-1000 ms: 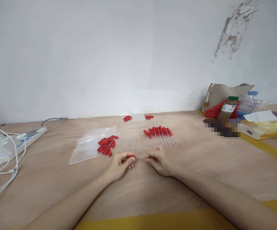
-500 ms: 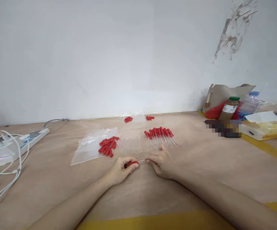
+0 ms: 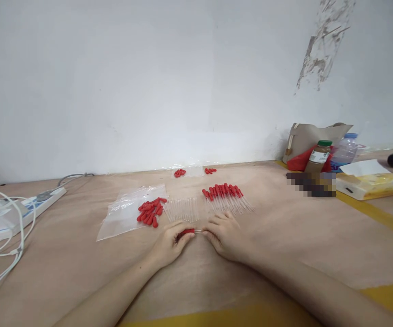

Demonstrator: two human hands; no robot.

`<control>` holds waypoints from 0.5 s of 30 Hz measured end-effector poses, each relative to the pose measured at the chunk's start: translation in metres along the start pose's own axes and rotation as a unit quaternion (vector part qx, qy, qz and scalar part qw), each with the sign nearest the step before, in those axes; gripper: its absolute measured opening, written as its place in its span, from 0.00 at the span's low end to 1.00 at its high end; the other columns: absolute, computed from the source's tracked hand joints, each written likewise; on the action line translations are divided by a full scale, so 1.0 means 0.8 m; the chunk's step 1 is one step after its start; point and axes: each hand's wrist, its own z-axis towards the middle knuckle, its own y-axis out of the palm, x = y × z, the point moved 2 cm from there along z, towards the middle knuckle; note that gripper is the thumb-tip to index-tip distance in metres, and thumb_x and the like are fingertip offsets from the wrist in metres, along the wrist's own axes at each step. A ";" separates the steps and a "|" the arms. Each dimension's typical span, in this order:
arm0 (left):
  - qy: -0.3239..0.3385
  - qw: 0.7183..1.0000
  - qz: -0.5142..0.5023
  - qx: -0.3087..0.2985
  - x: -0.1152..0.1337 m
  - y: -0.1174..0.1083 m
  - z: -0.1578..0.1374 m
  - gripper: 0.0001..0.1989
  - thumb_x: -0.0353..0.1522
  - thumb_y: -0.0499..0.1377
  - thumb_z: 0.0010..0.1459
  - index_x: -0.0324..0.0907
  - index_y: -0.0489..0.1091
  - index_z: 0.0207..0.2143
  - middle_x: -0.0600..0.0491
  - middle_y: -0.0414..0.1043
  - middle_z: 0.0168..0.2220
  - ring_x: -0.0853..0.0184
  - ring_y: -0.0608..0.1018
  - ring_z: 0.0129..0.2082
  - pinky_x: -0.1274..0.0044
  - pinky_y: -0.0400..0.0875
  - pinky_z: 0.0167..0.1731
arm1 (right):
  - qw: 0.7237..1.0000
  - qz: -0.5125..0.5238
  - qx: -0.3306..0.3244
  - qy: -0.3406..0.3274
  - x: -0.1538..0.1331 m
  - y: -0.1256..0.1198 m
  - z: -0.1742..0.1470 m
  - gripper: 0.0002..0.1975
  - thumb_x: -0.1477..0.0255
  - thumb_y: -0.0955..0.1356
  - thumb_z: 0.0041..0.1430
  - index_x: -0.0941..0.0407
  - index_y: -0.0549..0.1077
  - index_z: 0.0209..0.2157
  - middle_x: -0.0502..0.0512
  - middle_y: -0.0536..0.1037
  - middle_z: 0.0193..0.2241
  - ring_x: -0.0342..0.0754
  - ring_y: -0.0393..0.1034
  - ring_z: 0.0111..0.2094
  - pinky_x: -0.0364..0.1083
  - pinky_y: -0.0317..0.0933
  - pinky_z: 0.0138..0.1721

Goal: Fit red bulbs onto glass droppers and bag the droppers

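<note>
My left hand is closed on a red rubber dropper bulb. From the right, my right hand pinches a thin clear dropper tube, whose left end meets the bulb's mouth; fingers cover its right end. Beyond my left hand, loose red bulbs are heaped on a clear plastic bag. A row of bare clear tubes lies beside them. Past my right hand, several droppers with red bulbs fitted lie side by side.
Small groups of red bulbs lie on plastic near the wall. A power strip and white cables occupy the left. At right stand a green-capped jar, a plastic bottle, a beige bag and a tissue pack.
My hands have drawn closer together, and less of the tube shows between the bulb and my right fingers. The whole view has shifted slightly.
</note>
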 end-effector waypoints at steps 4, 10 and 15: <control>-0.021 0.998 0.021 0.063 -0.011 -0.003 -0.003 0.19 0.31 0.53 0.56 0.43 0.57 0.51 0.53 0.67 0.34 0.70 0.69 0.28 0.77 0.66 0.31 | 0.997 -0.011 -0.018 0.073 0.011 -0.017 0.002 0.09 0.73 0.61 0.54 0.56 0.72 0.27 0.53 0.74 0.29 0.45 0.63 0.33 0.44 0.48 0.35; -0.043 0.997 0.049 -0.035 -0.010 -0.003 -0.005 0.10 0.31 0.52 0.56 0.42 0.64 0.41 0.57 0.63 0.25 0.72 0.66 0.23 0.80 0.62 0.25 | 0.943 0.079 -0.006 0.323 0.076 -0.023 0.030 0.13 0.67 0.61 0.52 0.57 0.72 0.21 0.50 0.73 0.20 0.42 0.64 0.23 0.40 0.50 0.24; -0.040 0.996 0.062 -0.055 -0.004 -0.005 -0.002 0.07 0.31 0.51 0.56 0.40 0.69 0.33 0.55 0.65 0.26 0.71 0.67 0.24 0.80 0.62 0.26 | 0.924 0.013 -0.011 0.383 0.093 -0.006 0.069 0.13 0.67 0.62 0.49 0.56 0.72 0.18 0.53 0.74 0.21 0.45 0.67 0.26 0.41 0.52 0.26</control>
